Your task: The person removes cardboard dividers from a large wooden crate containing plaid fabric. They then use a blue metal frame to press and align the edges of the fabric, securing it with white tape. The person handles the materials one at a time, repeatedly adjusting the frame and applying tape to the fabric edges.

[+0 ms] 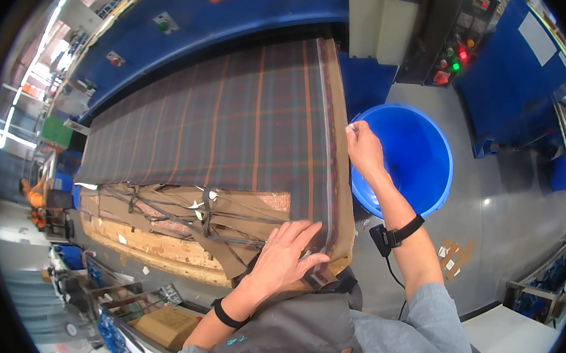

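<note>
A wide sheet of dark plaid cloth (222,113) with orange stripes lies over a table, its right edge running along a brown strip (343,181). My left hand (284,255) rests with fingers spread on the cloth's near right corner. Beyond the cloth's right edge, my right hand (365,149) is closed in a pinch above the rim of a blue bucket (433,138). What its fingertips hold, if anything, is too small to make out. Brown scraps and dark strips (162,211) lie along the cloth's near edge, left of my left hand.
A long blue machine (195,19) spans the far side of the table. A control panel (454,54) with lit buttons stands at the back right. Brown scraps (454,257) lie on the grey floor. A cardboard box (166,328) sits at the lower left.
</note>
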`<state>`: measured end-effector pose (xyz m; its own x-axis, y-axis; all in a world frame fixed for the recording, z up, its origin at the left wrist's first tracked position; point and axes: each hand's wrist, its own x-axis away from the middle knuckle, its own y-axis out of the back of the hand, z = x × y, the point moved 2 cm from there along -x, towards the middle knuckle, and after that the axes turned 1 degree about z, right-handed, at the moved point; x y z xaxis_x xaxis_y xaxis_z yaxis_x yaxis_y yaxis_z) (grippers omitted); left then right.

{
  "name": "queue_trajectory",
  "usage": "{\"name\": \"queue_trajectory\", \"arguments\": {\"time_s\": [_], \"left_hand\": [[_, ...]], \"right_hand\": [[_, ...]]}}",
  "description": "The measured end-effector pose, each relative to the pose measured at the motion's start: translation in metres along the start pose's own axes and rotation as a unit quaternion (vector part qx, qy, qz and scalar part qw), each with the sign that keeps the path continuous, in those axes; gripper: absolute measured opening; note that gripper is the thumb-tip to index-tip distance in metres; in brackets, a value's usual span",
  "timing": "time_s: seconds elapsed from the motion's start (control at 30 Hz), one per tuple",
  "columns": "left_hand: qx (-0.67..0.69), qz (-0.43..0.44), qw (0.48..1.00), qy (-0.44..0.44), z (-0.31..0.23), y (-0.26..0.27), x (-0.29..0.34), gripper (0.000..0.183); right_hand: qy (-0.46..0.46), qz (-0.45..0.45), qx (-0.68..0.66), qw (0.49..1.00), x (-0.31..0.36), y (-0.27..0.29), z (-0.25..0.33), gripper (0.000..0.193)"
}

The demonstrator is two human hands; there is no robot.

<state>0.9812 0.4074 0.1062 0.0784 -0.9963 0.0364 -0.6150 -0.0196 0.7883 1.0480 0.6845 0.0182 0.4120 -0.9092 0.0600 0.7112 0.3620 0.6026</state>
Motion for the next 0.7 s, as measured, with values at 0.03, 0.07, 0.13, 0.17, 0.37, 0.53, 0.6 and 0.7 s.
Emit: {"name": "queue_trajectory", "arguments": {"time_s": [0.03, 0.07, 0.13, 0.17, 0.37, 0.53, 0.6, 0.7], "left_hand": [[-0.019, 0.015, 1.0, -0.008, 0.006, -0.003, -0.004, 0.074], [-0.051, 0.025, 0.998, -0.009, 0.012, -0.011, -0.006, 0.077], [-0.114, 0.046, 0.992, -0.007, 0.029, -0.035, -0.012, 0.082], [-0.133, 0.102, 0.986, 0.002, 0.036, -0.048, -0.012, 0.086], [-0.16, 0.096, 0.982, -0.016, 0.04, -0.054, -0.011, 0.089], [-0.019, 0.032, 0.999, 0.005, 0.044, -0.038, 0.004, 0.075], [0.014, -0.043, 0.999, 0.005, 0.05, -0.02, 0.016, 0.07], [-0.005, -0.193, 0.98, 0.048, 0.073, 0.024, 0.032, 0.053]], "right_hand": [[0.015, -0.019, -0.002, 1.0, 0.003, 0.0, 0.0, 0.029], [0.029, -0.038, -0.006, 0.999, 0.007, 0.001, 0.0, 0.031], [0.095, -0.075, 0.001, 0.993, 0.016, 0.0, 0.002, 0.033], [0.145, -0.095, 0.011, 0.985, 0.022, 0.0, 0.003, 0.034], [0.24, -0.026, 0.077, 0.967, 0.05, -0.02, -0.008, 0.049], [0.255, -0.052, 0.06, 0.964, 0.068, -0.006, -0.008, 0.048], [0.245, -0.035, 0.06, 0.967, 0.079, 0.007, -0.011, 0.046], [0.193, -0.015, 0.048, 0.98, 0.092, 0.024, -0.02, 0.044]]}}
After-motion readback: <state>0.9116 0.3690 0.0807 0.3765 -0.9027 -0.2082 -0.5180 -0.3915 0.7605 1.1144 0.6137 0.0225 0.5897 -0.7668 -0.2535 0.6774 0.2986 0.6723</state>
